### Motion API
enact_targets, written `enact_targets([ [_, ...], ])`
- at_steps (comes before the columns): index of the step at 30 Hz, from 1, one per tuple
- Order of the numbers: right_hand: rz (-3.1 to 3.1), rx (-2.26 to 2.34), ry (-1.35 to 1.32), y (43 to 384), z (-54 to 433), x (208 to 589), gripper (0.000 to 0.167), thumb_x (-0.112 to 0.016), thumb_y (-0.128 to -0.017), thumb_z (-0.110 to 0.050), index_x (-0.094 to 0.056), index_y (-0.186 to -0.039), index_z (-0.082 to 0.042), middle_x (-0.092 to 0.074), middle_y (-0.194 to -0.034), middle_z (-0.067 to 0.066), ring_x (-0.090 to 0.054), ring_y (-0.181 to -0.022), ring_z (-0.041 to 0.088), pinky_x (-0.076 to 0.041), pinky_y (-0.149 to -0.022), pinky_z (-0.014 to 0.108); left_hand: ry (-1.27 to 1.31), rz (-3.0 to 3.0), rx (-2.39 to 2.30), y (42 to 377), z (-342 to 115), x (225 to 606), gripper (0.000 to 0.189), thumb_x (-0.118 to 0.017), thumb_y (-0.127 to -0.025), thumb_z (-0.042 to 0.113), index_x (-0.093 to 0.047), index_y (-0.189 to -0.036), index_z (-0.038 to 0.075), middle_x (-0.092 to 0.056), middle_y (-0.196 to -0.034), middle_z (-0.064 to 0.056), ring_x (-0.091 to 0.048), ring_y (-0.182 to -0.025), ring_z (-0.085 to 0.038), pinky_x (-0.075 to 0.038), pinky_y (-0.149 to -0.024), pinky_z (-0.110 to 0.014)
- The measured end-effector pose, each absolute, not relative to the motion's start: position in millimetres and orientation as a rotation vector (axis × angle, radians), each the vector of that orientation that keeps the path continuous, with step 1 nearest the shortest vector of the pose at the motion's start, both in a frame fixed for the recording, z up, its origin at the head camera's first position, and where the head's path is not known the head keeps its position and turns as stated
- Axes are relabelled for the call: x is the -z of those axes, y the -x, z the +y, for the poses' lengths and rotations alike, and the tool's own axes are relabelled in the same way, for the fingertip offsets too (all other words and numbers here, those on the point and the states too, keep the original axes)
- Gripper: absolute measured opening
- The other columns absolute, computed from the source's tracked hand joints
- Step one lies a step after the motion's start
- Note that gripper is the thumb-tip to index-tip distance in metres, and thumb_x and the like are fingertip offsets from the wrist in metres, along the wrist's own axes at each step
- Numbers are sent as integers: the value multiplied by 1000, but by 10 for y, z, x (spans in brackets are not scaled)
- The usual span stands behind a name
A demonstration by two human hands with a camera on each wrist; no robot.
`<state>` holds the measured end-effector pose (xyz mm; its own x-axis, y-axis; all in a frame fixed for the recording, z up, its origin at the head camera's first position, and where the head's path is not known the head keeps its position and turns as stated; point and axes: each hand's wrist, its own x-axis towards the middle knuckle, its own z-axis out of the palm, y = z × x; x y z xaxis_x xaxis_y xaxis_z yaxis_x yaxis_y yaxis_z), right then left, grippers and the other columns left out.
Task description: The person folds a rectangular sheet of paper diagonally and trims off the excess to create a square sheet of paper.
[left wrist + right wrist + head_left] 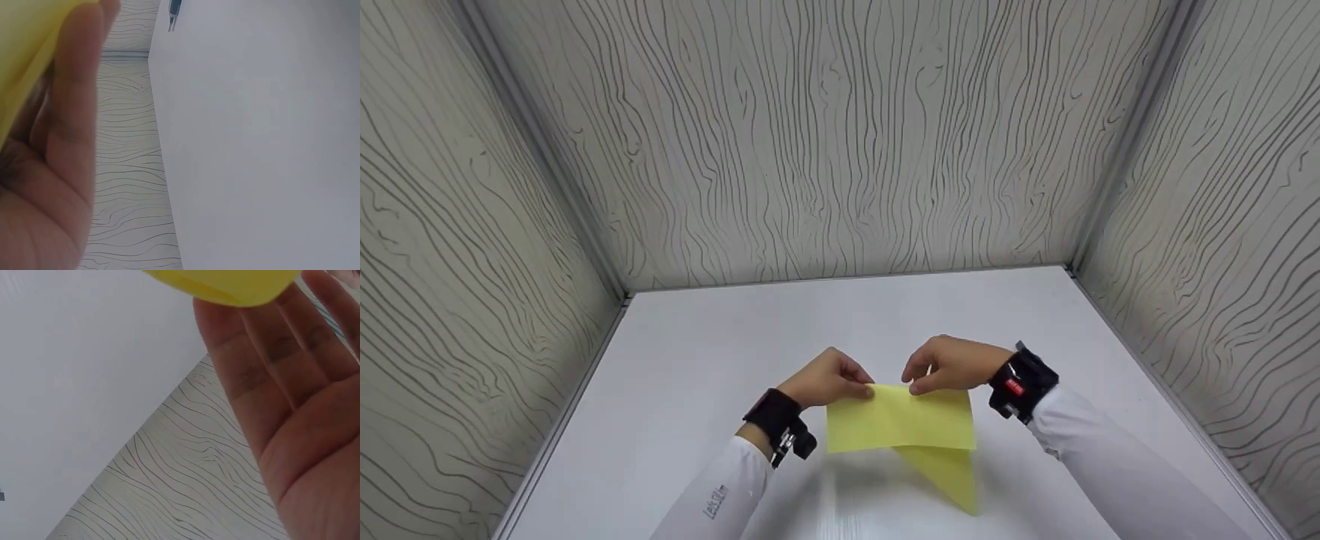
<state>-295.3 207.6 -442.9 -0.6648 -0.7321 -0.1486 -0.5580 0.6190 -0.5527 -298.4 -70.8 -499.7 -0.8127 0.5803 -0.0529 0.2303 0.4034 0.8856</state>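
A sheet of yellow paper (900, 420) is held up over the white table, folded across its top edge. Below its front flap, a slanted part of the paper (952, 472) hangs to a point at lower right. My left hand (829, 379) pinches the top edge near the middle, thumb in front. On the same edge a little further right, my right hand (952, 365) pinches the paper between thumb and fingers. The left wrist view shows the paper (22, 45) beside the fingers; in the right wrist view a curved part of it (236, 287) covers the fingertips.
The white tabletop (720, 330) meets patterned panels at the back (825, 150) and both sides. A small dark pronged object (175, 8) shows at the top of the left wrist view; its kind is unclear. Black camera straps (772, 416) circle both wrists.
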Motion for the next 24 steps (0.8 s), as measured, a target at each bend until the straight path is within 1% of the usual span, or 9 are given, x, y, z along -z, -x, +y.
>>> enact_targets([
  [3,2494,589,1082,2992,1989,4404,17,-74,-102,-20,-85,-109,-9,-81,-95,-4,-63,-84,-1,-54,-78,22,-722,2322,-1374,2997,-697,4958,11,-81,-94,8,-86,-101,0,-83,-91,-10,-69,-73,-6,-56,-69,-20],
  [5,2493,566,1107,3016,1953,4394,16,-73,-102,-18,-85,-106,-9,-80,-92,-4,-61,-81,-1,-53,-77,22,-734,2331,-1374,3001,-693,4935,11,-81,-94,8,-86,-101,0,-83,-91,-10,-69,-73,-6,-56,-69,-20],
  [12,2466,576,1120,3070,1890,4397,17,-70,-104,-17,-84,-107,-7,-78,-90,-4,-60,-78,-1,-52,-75,21,-751,2336,-1382,3003,-690,4886,12,-81,-94,7,-85,-101,-1,-83,-91,-12,-69,-72,-6,-56,-68,-19],
  [18,2477,588,1137,3070,1861,4406,14,-72,-102,-14,-83,-98,-5,-72,-81,-5,-56,-71,-2,-49,-68,19,-736,2327,-1364,2984,-684,4843,12,-80,-95,6,-85,-103,-1,-83,-91,-12,-69,-72,-6,-56,-69,-20],
  [24,2491,630,1101,3060,1857,4422,12,-75,-100,-13,-82,-92,-6,-65,-74,-11,-54,-66,-1,-45,-63,19,-754,2334,-1341,2974,-684,4828,11,-80,-96,6,-85,-103,-1,-83,-93,-12,-69,-74,-5,-55,-71,-19],
])
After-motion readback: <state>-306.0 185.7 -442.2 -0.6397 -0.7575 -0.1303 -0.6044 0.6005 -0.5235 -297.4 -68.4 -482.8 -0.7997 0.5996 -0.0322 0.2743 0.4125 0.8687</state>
